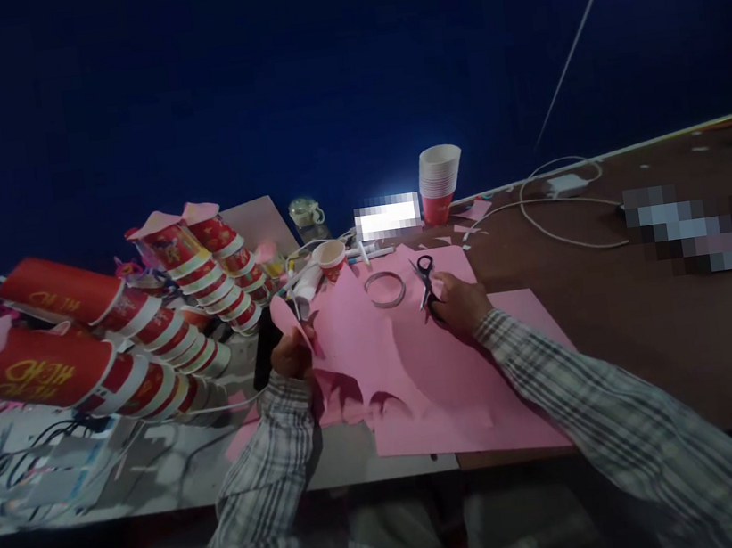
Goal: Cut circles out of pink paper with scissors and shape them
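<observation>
My left hand (291, 353) is closed on a cut piece of pink paper (287, 318), held up at the left side of the pink sheets. Over the sheets, my right hand (462, 300) grips one handle loop of black-handled scissors (424, 287). Their blades point away from me and to the left. Just left of the scissors, a thin round ring (385, 289) lies flat on the paper. Several pink paper sheets (451, 380) overlap beneath my hands, some with curved cut edges.
Stacks of red paper cups (144, 330) lean at the left, beside cables. A paper cup (330, 261), pens and a glass jar (308, 219) stand behind the sheets. A tall cup stack (440, 183) is near the blue wall. A white cable (528, 226) loops across the brown table at right.
</observation>
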The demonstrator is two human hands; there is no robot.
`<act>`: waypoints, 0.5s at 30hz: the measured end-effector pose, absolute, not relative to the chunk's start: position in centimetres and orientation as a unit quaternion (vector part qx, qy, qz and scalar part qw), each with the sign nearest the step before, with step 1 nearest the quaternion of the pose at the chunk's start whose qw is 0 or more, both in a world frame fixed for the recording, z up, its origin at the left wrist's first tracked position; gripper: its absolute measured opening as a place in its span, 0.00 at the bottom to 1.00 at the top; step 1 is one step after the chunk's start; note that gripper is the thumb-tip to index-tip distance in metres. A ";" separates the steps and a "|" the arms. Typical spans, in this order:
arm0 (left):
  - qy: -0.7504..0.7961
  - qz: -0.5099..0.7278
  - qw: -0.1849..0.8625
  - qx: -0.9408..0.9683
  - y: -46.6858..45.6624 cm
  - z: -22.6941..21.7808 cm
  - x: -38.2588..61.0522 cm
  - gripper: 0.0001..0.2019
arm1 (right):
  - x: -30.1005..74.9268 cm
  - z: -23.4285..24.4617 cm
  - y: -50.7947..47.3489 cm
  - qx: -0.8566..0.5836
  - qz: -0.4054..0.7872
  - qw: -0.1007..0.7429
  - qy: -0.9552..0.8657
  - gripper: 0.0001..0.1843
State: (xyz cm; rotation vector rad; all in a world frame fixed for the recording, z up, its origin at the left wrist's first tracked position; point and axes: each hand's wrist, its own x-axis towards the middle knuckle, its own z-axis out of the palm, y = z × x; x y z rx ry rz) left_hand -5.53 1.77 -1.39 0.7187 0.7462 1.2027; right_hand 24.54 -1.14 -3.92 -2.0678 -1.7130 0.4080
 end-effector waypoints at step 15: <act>0.354 0.549 0.696 0.300 2.1 -1.7 -2.9 0.06 | 24.3 1.8 -5.1 -0.542 0.192 0.553 -0.603 0.14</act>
